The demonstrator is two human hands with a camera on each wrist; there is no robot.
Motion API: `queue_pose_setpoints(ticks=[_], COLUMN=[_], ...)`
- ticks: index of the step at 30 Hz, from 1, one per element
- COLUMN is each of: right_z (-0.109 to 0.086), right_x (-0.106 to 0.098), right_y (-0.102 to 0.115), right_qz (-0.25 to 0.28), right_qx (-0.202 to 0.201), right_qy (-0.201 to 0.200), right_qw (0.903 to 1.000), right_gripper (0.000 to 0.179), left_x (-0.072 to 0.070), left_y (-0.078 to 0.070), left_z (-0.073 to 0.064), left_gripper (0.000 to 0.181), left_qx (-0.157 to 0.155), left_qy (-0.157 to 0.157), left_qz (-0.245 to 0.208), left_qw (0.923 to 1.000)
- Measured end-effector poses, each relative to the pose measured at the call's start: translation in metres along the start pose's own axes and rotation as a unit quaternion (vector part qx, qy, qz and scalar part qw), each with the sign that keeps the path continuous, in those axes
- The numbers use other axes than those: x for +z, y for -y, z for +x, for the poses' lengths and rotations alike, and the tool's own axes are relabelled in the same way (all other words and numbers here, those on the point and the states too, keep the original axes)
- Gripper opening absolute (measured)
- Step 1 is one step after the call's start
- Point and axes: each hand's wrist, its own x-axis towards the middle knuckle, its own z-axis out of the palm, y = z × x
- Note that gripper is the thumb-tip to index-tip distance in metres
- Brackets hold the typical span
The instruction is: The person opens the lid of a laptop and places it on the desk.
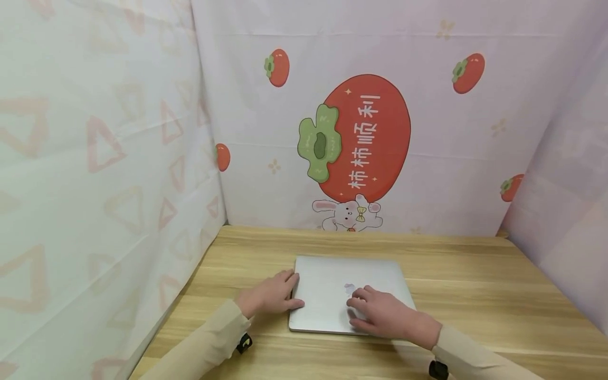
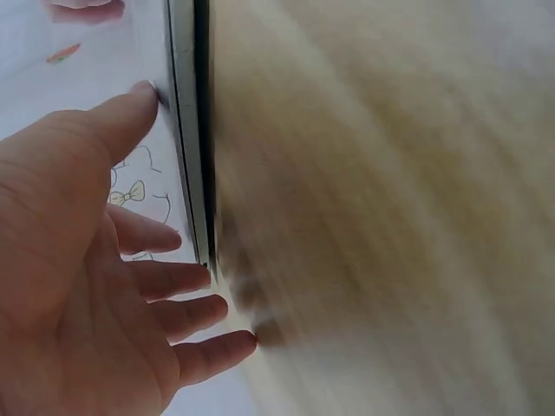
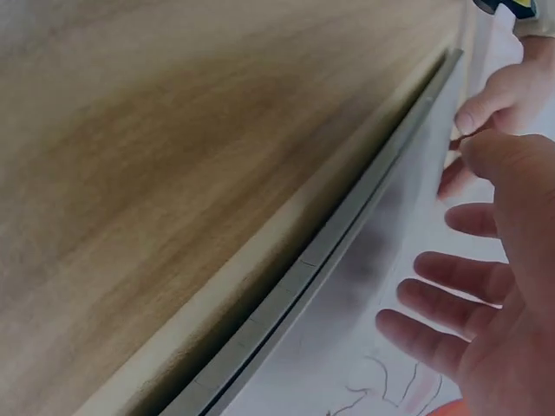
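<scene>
A closed silver laptop (image 1: 323, 290) lies flat on the wooden table, with a small logo (image 1: 349, 288) on its lid. At its left edge is my left hand (image 1: 271, 295), the thumb on the lid near the front corner and the fingers along the side. In the left wrist view the thumb (image 2: 134, 108) meets the lid's edge while the other fingers spread apart. Over the right half of the lid is my right hand (image 1: 387, 314), fingers loosely bent and holding nothing. The right wrist view shows its fingers (image 3: 434, 338) spread above the lid's reflective surface.
The wooden table (image 1: 256, 248) extends around the laptop. Printed cloth stands behind it (image 1: 252, 116) and on the left (image 1: 142, 211) and right sides. A dark strap piece (image 1: 244, 343) shows at the left cuff, another (image 1: 438, 369) at the right cuff.
</scene>
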Motion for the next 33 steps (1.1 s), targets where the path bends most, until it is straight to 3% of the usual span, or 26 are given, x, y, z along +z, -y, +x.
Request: queue_pose_setpoints(ticks=[12, 20, 33], right_z=[0.002, 0.001, 0.000], right_x=[0.011, 0.019, 0.031], right_y=[0.005, 0.001, 0.002], right_qz=[-0.082, -0.157, -0.240], right_qx=[-0.100, -0.164, -0.184], right_qy=[0.005, -0.012, -0.022], right_qw=[0.9916, 0.9739, 0.9528], right_gripper=[0.044, 0.046, 0.042], left_x=[-0.001, 0.007, -0.001], left_y=[-0.005, 0.005, 0.002], left_z=[-0.020, -0.021, -0.022], left_gripper=[0.103, 0.124, 0.128], left_qx=[0.027, 0.025, 0.025], left_qy=[0.037, 0.063, 0.080], left_qz=[0.009, -0.001, 0.031], left_qw=[0.9989, 0.9977, 0.9960])
